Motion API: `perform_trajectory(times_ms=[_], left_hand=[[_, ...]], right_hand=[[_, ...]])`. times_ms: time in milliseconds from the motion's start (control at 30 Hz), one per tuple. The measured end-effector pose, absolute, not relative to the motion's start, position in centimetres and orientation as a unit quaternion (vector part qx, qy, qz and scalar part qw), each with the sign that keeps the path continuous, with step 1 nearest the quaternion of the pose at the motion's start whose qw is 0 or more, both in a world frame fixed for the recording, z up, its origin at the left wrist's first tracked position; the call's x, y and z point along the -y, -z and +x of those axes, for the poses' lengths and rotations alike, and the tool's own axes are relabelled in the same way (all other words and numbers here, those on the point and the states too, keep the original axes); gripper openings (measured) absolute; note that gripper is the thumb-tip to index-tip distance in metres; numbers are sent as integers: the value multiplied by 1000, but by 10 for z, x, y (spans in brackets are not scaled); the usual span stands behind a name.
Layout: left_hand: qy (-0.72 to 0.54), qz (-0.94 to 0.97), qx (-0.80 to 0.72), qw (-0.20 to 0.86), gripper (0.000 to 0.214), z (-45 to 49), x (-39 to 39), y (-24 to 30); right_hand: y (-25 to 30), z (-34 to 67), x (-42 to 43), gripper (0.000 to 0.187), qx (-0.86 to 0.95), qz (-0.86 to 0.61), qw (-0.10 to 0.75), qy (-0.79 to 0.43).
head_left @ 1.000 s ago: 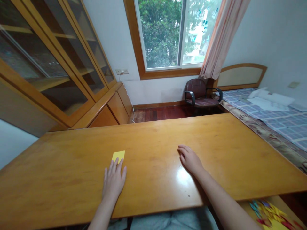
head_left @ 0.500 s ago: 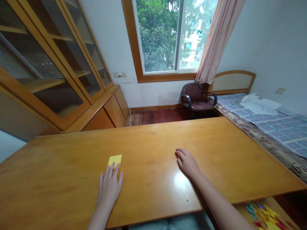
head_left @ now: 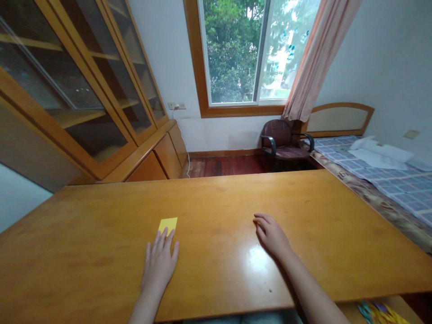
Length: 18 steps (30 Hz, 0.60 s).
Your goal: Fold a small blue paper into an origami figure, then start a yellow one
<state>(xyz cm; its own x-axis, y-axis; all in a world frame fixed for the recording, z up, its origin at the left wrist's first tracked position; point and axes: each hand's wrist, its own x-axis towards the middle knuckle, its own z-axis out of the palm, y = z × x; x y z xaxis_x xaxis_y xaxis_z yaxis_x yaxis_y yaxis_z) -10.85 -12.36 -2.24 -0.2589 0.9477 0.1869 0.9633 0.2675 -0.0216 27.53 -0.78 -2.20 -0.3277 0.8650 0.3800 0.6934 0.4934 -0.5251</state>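
Observation:
A yellow paper square [head_left: 168, 222] lies flat on the wooden table [head_left: 216, 211], left of the middle. My left hand [head_left: 159, 261] is palm down with its fingers spread, and the fingertips rest on the near edge of the paper. Part of that edge is hidden under them. Well to the right, my right hand [head_left: 272, 234] rests on the bare tabletop, its fingers loosely bent and a little apart. Nothing shows in it.
Below the table's right front edge, a light wooden surface [head_left: 401, 310] holds several coloured pieces [head_left: 381, 313], mostly yellow. A glass-door cabinet [head_left: 124, 130] stands at left. Beyond the table are a maroon armchair [head_left: 280, 135] and a bed [head_left: 381, 157] with white sheets on it.
The view has turned slightly left, so everything sits further right in it. Both hands and the yellow paper keep their places on the table.

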Motion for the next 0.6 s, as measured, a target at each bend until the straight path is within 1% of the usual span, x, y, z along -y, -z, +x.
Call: perform_trajectory(times_ms=[600], left_hand=[[65,-599,796,59,52,-108,123,19]], right_hand=[[22,275,8,27,802,-484,322,-134]])
